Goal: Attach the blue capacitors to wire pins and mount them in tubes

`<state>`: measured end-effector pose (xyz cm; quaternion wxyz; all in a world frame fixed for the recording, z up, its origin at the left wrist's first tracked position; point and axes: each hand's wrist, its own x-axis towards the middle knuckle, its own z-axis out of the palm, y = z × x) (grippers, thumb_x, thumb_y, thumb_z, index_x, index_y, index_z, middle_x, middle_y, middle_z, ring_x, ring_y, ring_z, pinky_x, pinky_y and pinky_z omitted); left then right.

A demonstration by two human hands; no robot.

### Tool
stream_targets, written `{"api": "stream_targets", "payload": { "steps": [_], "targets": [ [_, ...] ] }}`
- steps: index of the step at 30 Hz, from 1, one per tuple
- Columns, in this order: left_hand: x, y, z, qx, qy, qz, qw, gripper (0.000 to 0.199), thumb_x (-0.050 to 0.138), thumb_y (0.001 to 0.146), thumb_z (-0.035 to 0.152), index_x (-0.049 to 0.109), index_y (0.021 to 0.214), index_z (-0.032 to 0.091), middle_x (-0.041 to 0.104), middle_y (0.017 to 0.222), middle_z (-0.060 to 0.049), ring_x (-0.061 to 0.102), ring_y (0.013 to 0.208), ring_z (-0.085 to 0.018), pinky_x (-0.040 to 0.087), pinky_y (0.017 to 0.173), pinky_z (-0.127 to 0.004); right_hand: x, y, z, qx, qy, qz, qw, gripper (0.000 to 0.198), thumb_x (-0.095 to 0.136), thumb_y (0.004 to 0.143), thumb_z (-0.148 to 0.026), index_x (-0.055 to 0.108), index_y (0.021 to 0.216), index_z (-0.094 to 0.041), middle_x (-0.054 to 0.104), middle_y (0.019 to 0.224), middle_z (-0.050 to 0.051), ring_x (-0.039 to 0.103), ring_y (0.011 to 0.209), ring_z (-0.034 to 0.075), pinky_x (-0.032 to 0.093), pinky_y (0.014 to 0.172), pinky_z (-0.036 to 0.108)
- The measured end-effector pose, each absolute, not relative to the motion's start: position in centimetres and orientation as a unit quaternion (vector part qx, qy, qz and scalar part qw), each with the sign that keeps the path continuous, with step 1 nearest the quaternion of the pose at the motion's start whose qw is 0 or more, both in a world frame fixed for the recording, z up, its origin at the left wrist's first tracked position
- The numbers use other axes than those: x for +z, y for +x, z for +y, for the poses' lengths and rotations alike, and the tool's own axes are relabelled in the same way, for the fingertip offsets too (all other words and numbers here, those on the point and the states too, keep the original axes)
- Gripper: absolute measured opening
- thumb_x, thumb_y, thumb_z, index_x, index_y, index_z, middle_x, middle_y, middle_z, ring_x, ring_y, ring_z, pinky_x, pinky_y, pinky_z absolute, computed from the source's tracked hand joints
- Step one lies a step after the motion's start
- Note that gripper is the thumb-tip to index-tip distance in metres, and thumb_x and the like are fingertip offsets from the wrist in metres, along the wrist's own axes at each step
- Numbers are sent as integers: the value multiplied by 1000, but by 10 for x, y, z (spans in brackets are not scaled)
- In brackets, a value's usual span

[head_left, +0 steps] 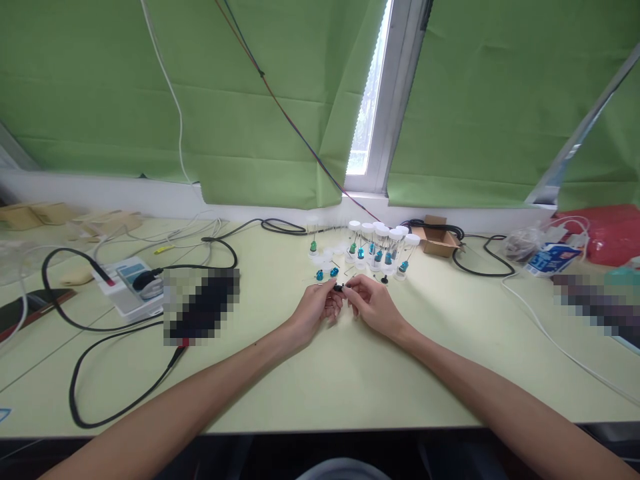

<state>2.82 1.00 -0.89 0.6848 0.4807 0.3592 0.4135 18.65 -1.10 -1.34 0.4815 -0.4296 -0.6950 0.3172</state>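
My left hand (316,308) and my right hand (373,303) meet over the middle of the pale green table (350,373). Between their fingertips they pinch one small black part (339,288); its shape is too small to make out. Just beyond the hands stands a cluster of small clear vials with white caps (383,243), each holding a blue or green piece. Two loose blue pieces (327,273) and a small black part (385,279) lie on the table close to my fingers.
Black cables (75,373) loop across the left half of the table, by a white device (127,283). A small open cardboard box (437,239) sits behind the vials. Bags and a blue-white packet (550,257) lie at the right. Green curtains hang behind.
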Motion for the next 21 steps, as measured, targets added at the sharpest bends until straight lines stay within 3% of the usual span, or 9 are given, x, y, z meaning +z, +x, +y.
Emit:
{"api": "stream_targets", "payload": {
  "steps": [8, 13, 16, 21],
  "targets": [
    [-9, 29, 10, 403, 501, 366, 673, 44, 56, 84, 49, 64, 68, 9, 54, 57, -4, 44, 45, -9, 33, 42, -24, -14, 187, -10, 279, -449, -712, 461, 46, 40, 96, -48, 48, 61, -21, 52, 47, -3, 50, 43, 12, 42, 54, 25],
    [-9, 30, 10, 403, 505, 364, 671, 43, 58, 83, 49, 63, 66, 9, 54, 58, -4, 45, 44, -9, 34, 43, -24, -15, 186, -9, 276, -457, -710, 460, 53, 35, 97, -50, 44, 53, -21, 50, 43, -2, 50, 43, 12, 42, 56, 26],
    [-8, 30, 9, 407, 499, 369, 671, 43, 57, 83, 49, 63, 68, 9, 54, 57, -4, 45, 43, -9, 34, 42, -24, -14, 186, -10, 290, -456, -697, 472, 47, 36, 96, -50, 47, 61, -21, 52, 47, -2, 49, 42, 12, 42, 53, 25],
    [-8, 30, 9, 426, 474, 379, 671, 39, 57, 84, 45, 59, 66, 11, 54, 57, -3, 45, 43, -9, 34, 42, -23, -14, 187, -11, 310, -433, -693, 486, 27, 53, 89, -46, 53, 96, -20, 56, 60, -4, 51, 46, 12, 43, 50, 24]
  ]
}}
